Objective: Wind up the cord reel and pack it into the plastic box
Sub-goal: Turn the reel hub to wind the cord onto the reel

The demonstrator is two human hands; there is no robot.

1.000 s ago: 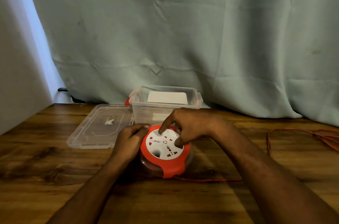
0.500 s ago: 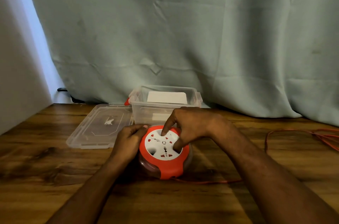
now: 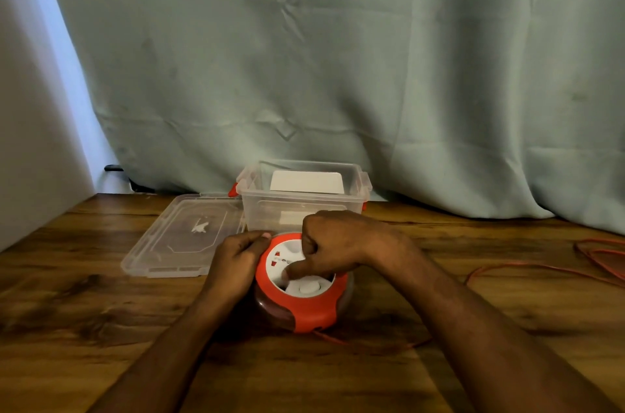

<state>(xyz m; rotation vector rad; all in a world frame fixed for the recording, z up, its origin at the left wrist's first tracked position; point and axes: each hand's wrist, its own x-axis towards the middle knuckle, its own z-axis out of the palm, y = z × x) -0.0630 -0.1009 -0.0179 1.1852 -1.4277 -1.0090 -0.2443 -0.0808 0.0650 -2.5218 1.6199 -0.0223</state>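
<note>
A round orange cord reel (image 3: 313,306) with a white socket face lies flat on the wooden table. My left hand (image 3: 236,260) grips its left rim. My right hand (image 3: 334,246) lies on the white face, fingers curled into it and the thumb pressed across the disc. An orange cord (image 3: 527,268) leaves the reel's front, passes under my right forearm and loops away to the right edge. The clear plastic box (image 3: 301,201) stands open just behind the reel.
The box's clear lid (image 3: 184,236) lies flat to the left of the box. A white card is inside the box at its back. A grey curtain hangs behind the table, and a white wall borders the left side.
My right hand has turned on the reel's face, from a fingertip at the top to curled fingers with the thumb swung down across it. The white disc has rotated. The left hand stays on the rim.
</note>
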